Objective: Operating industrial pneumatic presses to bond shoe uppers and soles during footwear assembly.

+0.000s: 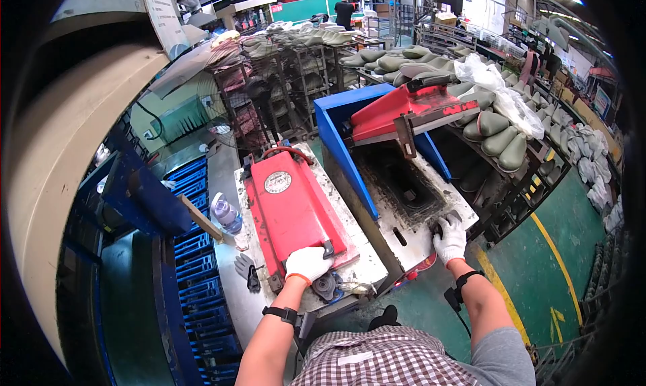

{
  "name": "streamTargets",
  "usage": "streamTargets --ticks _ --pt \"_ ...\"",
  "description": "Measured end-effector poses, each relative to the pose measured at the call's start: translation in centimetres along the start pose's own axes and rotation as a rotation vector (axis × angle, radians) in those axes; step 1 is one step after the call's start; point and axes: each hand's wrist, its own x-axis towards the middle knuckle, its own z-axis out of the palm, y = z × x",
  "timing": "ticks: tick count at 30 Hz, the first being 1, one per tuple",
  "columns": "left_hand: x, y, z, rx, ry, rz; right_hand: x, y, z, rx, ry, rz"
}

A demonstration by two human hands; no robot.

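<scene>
My left hand (308, 263), in a white glove with an orange cuff, is closed at the black handle (328, 249) on the near end of a red press lid (291, 201). That lid lies lowered on its whitish base. My right hand (449, 240), also white-gloved, is at the near right corner of a second press, its fingers bent around a small dark piece I cannot make out. This press's red lid (410, 110) is raised inside a blue frame (346, 103), baring a dark hollow (408, 187). What lies under the lowered lid is hidden.
A clear bottle (226, 213) and a grey glove (243, 266) lie left of the lowered press. Blue rollers (193, 251) run farther left. Racks of olive-green shoe-shaped pieces (499, 140) and crumpled plastic (494, 83) stand at right. A person (344, 12) is far back.
</scene>
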Motion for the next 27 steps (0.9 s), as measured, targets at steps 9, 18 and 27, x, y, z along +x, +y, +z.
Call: streamTargets --ticks 9,18,27 --pt "0.04 -0.13 0.14 -0.002 0.000 0.002 -0.07 0.17 0.08 -0.029 -0.041 0.022" --pt "-0.15 0.16 -0.25 0.001 -0.002 -0.004 -0.04 0.16 0.11 -0.029 -0.043 0.016" --pt "-0.20 0.28 -0.47 -0.006 -0.014 0.001 -0.04 0.08 0.08 -0.025 -0.033 0.021"
